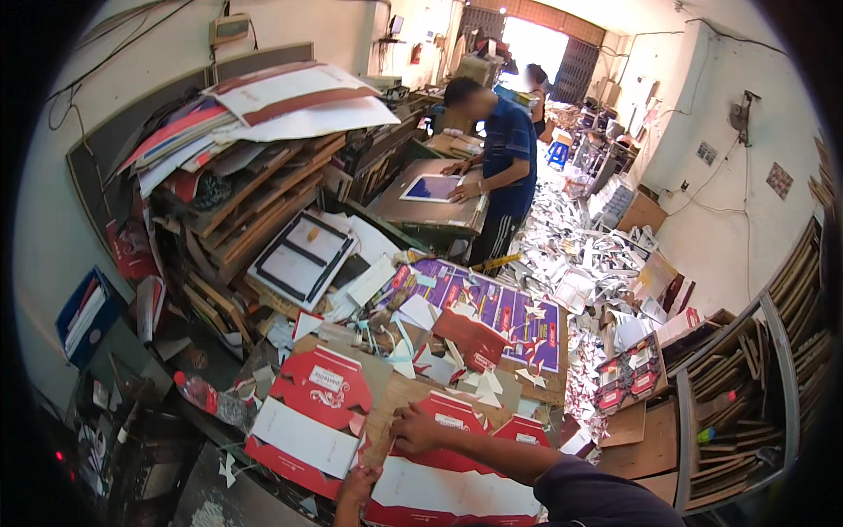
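Observation:
Two red and white printed cardboard box blanks lie flat on the worktable before me. The left blank has a red flap with white lettering at its far end and a white panel in the middle. Its right edge meets my left hand, whose fingers are closed on that edge. The right blank lies partly under my right forearm. My right hand rests at its left edge, fingers curled down on the cardboard. Between the two blanks a strip of brown board shows. My right arm hides part of the right blank.
Paper offcuts and a purple printed sheet cover the table's far part. A plastic bottle lies at left, below stacked boards. Ahead, a person works at another table. Scraps heap the floor; a rack stands right.

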Demonstrator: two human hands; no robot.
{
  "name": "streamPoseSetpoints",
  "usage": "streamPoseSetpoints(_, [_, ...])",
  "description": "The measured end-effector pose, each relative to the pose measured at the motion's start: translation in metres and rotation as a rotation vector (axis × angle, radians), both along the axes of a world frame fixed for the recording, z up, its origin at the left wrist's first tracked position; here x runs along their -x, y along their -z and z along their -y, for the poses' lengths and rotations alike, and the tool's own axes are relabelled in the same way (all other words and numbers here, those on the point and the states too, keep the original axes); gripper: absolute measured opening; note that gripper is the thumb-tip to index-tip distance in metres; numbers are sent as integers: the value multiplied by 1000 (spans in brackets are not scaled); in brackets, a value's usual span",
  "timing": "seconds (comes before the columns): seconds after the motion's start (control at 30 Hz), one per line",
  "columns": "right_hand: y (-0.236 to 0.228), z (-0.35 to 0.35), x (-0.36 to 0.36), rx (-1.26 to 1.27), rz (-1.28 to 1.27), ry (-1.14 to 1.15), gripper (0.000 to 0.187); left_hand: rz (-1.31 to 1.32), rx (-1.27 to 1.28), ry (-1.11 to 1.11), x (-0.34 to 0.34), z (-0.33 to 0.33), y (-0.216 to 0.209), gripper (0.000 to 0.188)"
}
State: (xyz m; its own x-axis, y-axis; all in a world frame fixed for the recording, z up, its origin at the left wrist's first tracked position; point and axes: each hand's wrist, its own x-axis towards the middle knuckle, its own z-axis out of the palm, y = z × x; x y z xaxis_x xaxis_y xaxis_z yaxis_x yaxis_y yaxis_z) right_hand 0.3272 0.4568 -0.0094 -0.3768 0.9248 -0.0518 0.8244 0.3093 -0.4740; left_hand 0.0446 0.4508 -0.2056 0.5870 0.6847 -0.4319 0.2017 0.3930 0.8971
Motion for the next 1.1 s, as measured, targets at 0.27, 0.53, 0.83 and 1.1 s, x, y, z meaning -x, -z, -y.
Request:
streamPoseSetpoints(0.27, [6,4,3,-12,23,45,24,-327,-77,-213,-33,23,-118,33])
streamPoseSetpoints(0.53, [-1,-4,1,53,40,11,28,-333,-11,-132,-35,14,-122,40])
streamPoseSetpoints(0.83, [20,4,9,-215,156,52,24,-332,63,-32,-60,9,-137,81])
streamPoseSetpoints(1.1, [5,7,21,-215,-119,320,30,366,768,-952,-33,-1,-149,55])
